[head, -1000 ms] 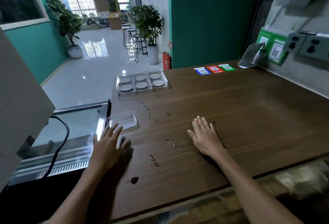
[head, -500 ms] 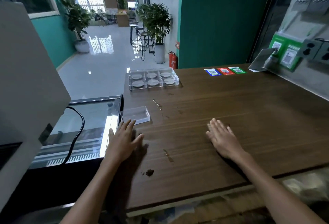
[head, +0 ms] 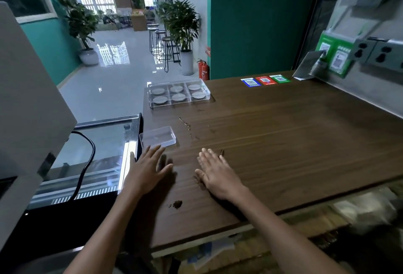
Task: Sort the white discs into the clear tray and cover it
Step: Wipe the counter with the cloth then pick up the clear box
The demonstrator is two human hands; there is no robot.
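A clear tray with several compartments sits at the far left of the brown wooden counter; each compartment holds a white disc. A small clear plastic box lies nearer, at the counter's left edge. My left hand rests flat on the counter just below that box, fingers spread and straight. My right hand lies flat on the wood to its right, holding nothing.
A glass display case with a black cable stands left of the counter. Blue, red and green QR stickers lie at the far edge. Wall sockets and a green sign are on the right wall. Brown stains mark the wood.
My right hand has slid left, closer to my left hand. The view has shifted a little; the tray and box stay in place.
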